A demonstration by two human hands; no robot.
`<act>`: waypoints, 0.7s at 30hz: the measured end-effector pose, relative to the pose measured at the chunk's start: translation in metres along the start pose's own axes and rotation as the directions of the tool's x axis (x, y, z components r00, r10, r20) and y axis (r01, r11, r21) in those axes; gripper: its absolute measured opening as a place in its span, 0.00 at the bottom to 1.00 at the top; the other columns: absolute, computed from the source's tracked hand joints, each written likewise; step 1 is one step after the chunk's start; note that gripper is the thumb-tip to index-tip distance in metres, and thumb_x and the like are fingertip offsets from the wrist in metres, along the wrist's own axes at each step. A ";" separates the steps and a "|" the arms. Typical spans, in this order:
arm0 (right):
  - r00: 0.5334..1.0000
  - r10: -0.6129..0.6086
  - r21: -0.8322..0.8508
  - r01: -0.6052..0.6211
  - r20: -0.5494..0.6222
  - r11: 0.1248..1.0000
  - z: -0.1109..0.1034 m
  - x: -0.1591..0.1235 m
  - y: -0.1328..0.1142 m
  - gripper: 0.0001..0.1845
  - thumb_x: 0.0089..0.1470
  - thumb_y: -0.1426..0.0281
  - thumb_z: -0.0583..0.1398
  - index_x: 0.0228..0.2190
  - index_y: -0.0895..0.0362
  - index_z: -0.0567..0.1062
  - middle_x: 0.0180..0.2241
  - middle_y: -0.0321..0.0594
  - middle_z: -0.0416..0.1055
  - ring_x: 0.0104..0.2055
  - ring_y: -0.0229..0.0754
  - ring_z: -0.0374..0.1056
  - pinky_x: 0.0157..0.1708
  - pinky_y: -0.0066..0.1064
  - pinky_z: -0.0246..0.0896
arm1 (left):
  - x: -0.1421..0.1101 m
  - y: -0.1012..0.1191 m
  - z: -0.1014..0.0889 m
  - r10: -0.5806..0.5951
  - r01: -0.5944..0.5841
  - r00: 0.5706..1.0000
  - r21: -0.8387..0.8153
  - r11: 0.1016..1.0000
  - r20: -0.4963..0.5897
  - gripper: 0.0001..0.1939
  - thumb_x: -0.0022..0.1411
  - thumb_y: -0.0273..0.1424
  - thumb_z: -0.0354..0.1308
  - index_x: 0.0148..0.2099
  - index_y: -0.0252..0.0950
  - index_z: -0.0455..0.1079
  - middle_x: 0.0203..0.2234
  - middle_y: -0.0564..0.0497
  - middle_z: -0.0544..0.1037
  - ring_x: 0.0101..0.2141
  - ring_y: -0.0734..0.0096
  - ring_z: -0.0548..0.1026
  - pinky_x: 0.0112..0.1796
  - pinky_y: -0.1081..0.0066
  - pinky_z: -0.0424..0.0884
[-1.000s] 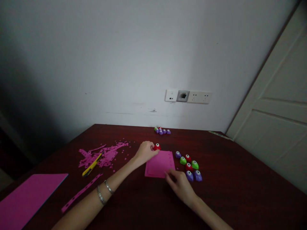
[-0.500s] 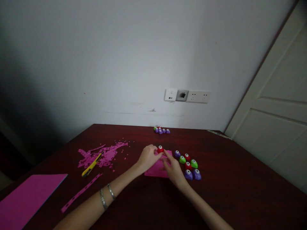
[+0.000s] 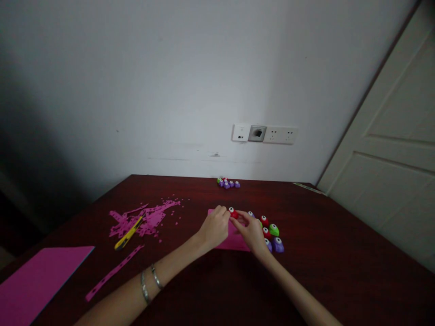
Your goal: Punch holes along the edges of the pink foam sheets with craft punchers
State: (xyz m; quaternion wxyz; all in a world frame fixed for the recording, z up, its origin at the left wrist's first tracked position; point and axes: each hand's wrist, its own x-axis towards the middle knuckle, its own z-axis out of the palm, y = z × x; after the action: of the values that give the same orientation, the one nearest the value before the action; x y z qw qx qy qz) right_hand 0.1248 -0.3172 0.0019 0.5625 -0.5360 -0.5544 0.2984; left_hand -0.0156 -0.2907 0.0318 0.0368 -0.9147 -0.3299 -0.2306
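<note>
A small red craft punch (image 3: 233, 213) with a white-and-black eye-like top is at the far edge of a pink sheet of paper (image 3: 234, 242). My right hand (image 3: 250, 231) grips its right side between thumb and index finger. On its left, my left hand (image 3: 215, 227) has its fingers closed against the punch, over the sheet; its fingertips are partly hidden. Just right of the sheet, several similar punches stand together, among them a green one (image 3: 273, 230) and a purple one (image 3: 278, 245). My right hand covers part of this group.
A yellow utility knife (image 3: 129, 233) lies on pink paper scraps (image 3: 154, 218) at the left. Nearer are a holed pink strip (image 3: 113, 274) and a large pink sheet (image 3: 44, 280). More punches (image 3: 226, 184) stand by the wall, below the sockets (image 3: 279, 135).
Both hands, the red punch and the sheet have shifted slightly right. My left hand has turned, its fingers more curled, and my right hand now overlaps the nearby punches.
</note>
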 end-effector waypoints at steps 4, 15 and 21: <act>0.998 -0.059 -0.136 0.062 0.024 0.989 -0.006 -0.001 -0.004 0.20 0.47 0.58 0.59 0.36 0.60 0.76 0.29 0.43 0.73 0.28 0.42 0.69 0.20 0.30 0.69 | 0.001 0.000 -0.004 0.025 -0.026 0.999 -0.039 0.999 -0.022 0.11 0.56 0.19 0.43 0.35 0.32 0.66 0.31 0.46 0.69 0.35 0.65 0.65 0.40 0.64 0.66; 0.992 -0.072 -0.328 0.103 0.106 0.939 -0.040 -0.012 -0.014 0.16 0.44 0.65 0.61 0.36 0.60 0.78 0.29 0.41 0.73 0.31 0.42 0.70 0.33 0.32 0.68 | 0.010 -0.046 -0.005 0.131 -0.074 0.979 -0.335 0.939 0.153 0.12 0.53 0.20 0.47 0.34 0.33 0.72 0.31 0.49 0.73 0.33 0.72 0.71 0.39 0.72 0.66; 0.992 0.113 -0.225 -0.097 0.061 0.970 -0.038 -0.035 -0.005 0.16 0.42 0.63 0.62 0.33 0.61 0.76 0.26 0.43 0.76 0.29 0.45 0.73 0.31 0.32 0.69 | 0.006 -0.050 0.001 0.328 -0.189 0.876 -0.375 0.907 0.353 0.13 0.53 0.26 0.54 0.42 0.36 0.71 0.41 0.47 0.74 0.43 0.67 0.71 0.45 0.69 0.64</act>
State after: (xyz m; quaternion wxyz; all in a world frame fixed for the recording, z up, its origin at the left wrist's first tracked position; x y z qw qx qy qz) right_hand 0.1523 -0.3612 0.0030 0.4620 -0.6124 -0.5753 0.2837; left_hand -0.0423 -0.2482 0.0290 -0.1553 -0.9716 -0.1599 -0.0793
